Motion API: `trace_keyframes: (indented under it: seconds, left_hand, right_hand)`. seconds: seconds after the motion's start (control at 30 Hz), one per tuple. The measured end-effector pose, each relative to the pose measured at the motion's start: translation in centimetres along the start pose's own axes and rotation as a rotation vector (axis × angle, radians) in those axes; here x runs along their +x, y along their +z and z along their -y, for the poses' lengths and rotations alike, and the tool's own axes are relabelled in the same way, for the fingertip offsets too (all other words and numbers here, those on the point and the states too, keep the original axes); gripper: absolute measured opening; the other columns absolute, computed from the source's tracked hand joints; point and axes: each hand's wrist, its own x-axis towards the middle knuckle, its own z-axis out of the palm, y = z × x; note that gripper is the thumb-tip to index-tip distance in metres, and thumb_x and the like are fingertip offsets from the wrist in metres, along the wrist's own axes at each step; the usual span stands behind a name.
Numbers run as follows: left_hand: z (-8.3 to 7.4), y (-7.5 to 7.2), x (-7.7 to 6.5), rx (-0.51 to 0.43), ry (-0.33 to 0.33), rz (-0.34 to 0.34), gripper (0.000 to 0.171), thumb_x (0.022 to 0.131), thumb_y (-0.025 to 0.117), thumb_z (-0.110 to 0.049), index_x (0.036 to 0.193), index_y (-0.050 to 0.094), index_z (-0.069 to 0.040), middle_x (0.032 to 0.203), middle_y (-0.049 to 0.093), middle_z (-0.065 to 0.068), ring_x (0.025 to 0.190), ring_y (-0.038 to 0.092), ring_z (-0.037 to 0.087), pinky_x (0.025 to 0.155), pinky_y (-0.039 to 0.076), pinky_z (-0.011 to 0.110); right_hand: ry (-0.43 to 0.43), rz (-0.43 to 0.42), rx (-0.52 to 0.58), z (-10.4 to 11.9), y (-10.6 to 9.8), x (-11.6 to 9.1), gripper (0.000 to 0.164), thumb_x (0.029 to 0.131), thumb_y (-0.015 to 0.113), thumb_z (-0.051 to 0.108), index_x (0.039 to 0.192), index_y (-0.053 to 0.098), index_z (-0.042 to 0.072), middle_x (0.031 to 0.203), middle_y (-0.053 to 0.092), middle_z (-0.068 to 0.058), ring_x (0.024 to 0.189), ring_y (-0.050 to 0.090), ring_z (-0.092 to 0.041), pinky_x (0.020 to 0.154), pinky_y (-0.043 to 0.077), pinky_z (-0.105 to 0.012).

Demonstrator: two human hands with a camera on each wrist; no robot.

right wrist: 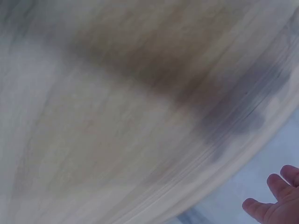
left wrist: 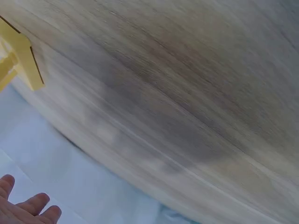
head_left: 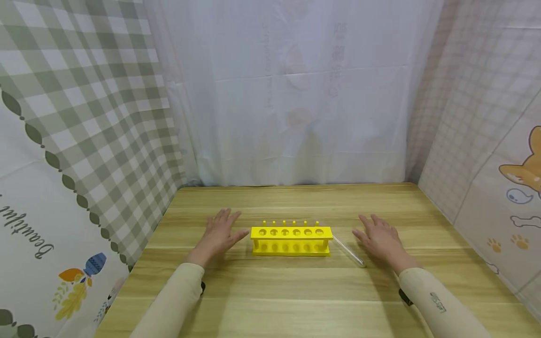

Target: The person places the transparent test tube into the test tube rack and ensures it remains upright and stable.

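Note:
A yellow test tube rack [head_left: 291, 233] stands on the table in the head view, with a row of round holes and several short pegs behind them. From its right end a clear glass test tube [head_left: 349, 251] lies slanting toward the front right. My left hand [head_left: 219, 234] is spread beside the rack's left end, thumb toward it, holding nothing. On the other side, my right hand [head_left: 378, 238] has its fingers apart near the tube and grips nothing. In the left wrist view, fingertips [left wrist: 35, 204] show at the lower left and the rack's end [left wrist: 23, 58] at the upper left.
The wood-grain table [head_left: 270, 300] runs back to a pale hanging sheet [head_left: 262, 117]. A checked cloth [head_left: 105, 94] hangs at the left, and a printed cloth [head_left: 473, 164] at the right. Hand shadows fall on the tabletop.

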Motion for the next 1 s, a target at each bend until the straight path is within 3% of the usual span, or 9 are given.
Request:
trace_keyframes:
  seconds: [0.2, 0.4, 0.77, 1.0]
  left_hand:
    - [-0.9, -0.1, 0.0, -0.029, 0.045, -0.003, 0.072, 0.097, 0.056, -0.053, 0.152, 0.039, -0.01, 0.158, 0.026, 0.024, 0.147, 0.016, 0.041, 0.112, 0.009, 0.07]
    - [-1.2, 0.2, 0.0, -0.046, 0.066, 0.009, 0.072, 0.095, 0.059, -0.054, 0.152, 0.04, -0.013, 0.158, 0.027, 0.021, 0.148, 0.017, 0.039, 0.114, 0.008, 0.066]
    - [-1.8, 0.5, 0.1, -0.146, 0.125, 0.036, 0.061, 0.096, 0.064, -0.045, 0.144, 0.051, -0.01, 0.156, 0.031, 0.024, 0.144, 0.025, 0.042, 0.114, 0.016, 0.063]
    - [-1.8, 0.8, 0.1, -0.163, 0.181, 0.013, 0.049, 0.096, 0.065, -0.04, 0.136, 0.058, -0.011, 0.153, 0.037, 0.022, 0.142, 0.029, 0.042, 0.111, 0.021, 0.066]
  right_hand:
    - [-0.017, -0.019, -0.011, 0.5, 0.0, 0.2, 0.072, 0.104, 0.042, 0.051, 0.151, 0.033, -0.002, 0.148, 0.027, -0.041, 0.128, 0.03, -0.065, 0.098, 0.023, -0.079]
    - [-0.023, -0.034, -0.008, 0.6, 0.1, 0.3, 0.071, 0.104, 0.044, 0.05, 0.15, 0.036, -0.003, 0.146, 0.031, -0.041, 0.127, 0.034, -0.063, 0.097, 0.027, -0.078]
    - [-0.034, -0.055, 0.03, 1.1, 0.3, 0.4, 0.069, 0.104, 0.046, 0.047, 0.148, 0.037, -0.005, 0.144, 0.034, -0.042, 0.129, 0.034, -0.06, 0.099, 0.03, -0.074]
    - [-0.049, -0.07, 0.063, 1.9, 0.3, 0.7, 0.067, 0.103, 0.05, 0.042, 0.147, 0.038, -0.006, 0.143, 0.037, -0.041, 0.129, 0.036, -0.058, 0.103, 0.029, -0.07]
